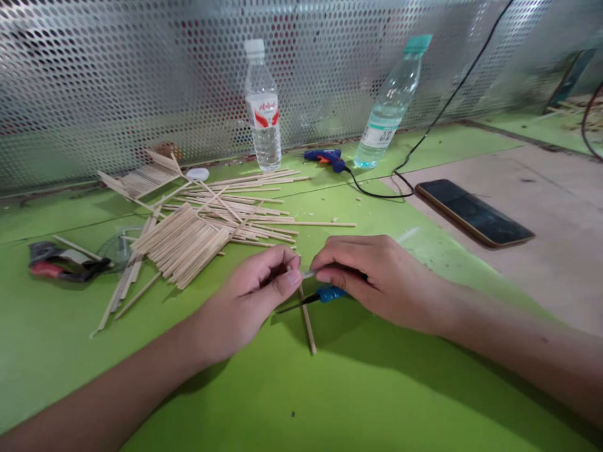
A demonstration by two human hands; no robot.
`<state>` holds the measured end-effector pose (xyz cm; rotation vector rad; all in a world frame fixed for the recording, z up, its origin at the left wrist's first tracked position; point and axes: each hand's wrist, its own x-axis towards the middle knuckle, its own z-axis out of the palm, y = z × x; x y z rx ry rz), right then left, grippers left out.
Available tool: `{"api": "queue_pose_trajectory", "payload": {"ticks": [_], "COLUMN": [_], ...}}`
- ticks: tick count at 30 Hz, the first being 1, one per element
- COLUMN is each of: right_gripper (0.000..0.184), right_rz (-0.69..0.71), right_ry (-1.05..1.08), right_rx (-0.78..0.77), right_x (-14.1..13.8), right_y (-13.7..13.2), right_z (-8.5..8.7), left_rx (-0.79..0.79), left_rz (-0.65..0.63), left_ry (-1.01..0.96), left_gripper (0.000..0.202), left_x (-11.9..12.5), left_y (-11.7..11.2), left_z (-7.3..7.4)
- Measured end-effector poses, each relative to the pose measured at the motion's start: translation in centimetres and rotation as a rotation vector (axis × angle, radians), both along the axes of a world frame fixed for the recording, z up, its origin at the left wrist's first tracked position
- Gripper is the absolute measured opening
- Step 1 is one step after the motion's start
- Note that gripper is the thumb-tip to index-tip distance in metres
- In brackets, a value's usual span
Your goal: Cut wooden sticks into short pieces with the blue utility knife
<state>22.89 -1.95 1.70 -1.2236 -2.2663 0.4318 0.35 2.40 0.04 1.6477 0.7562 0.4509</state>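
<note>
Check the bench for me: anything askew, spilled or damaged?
No liquid spill or breakage shows. The loose sticks lie in a criss-cross jumble, unlike the neater stick panel beside them, and pale crumbs dot the green surface. The green-capped bottle leans rightward, perhaps only lens distortion.

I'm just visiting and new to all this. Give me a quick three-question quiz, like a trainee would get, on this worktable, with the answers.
1. True or false: the phone lies farther right than the glue gun.
2. Multiple choice: what colour is the cap on the bottle nearer the phone? (a) white (b) blue-green (c) red
3. Short answer: which hand is closer to the blue tool handle?

Key: 1 true; 2 b; 3 the right hand.
</note>
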Motion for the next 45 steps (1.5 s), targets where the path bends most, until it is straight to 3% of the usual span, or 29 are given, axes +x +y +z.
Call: {"api": "queue_pose_trajectory", "payload": {"ticks": [14, 24, 32, 38, 42, 45], "right_gripper": [0.008, 0.008, 0.007, 0.009, 0.010, 0.013], "right_rz": [-0.049, -0.035, -0.022, -0.035, -0.011, 0.010], "right_ry": [0.008, 0.009, 0.005, -0.039, -0.038, -0.040], "right_rx": [-0.023, -0.011, -0.008, 0.003, 0.012, 0.010], "right_x": [0.04, 0.33, 0.40, 0.38, 0.45, 0.47], "right_y": [-0.17, -0.14, -0.19, -0.25, -0.19, -0.15], "right_z": [0.17, 0.08, 0.00, 0.00, -0.27, -0.42], "left_rx": [-0.043, -0.029, 0.069, 0.230, 0.307, 0.270], "left_rz": [0.017, 0.090, 0.087, 0.008, 0.064, 0.089], "left_ry": [-0.089, -0.033, 0.088, 0.153, 0.129, 0.094], "left_gripper": [0.024, 0.028, 0.020, 0.022, 0.019, 0.021], "left_x": [-0.01, 0.19, 0.04, 0.12, 0.32, 0.37], "left_y": [0.21, 0.09, -0.59, -0.44, -0.24, -0.19], "left_z": [-0.18, -0.08, -0.30, -0.04, -0.10, -0.15]}}
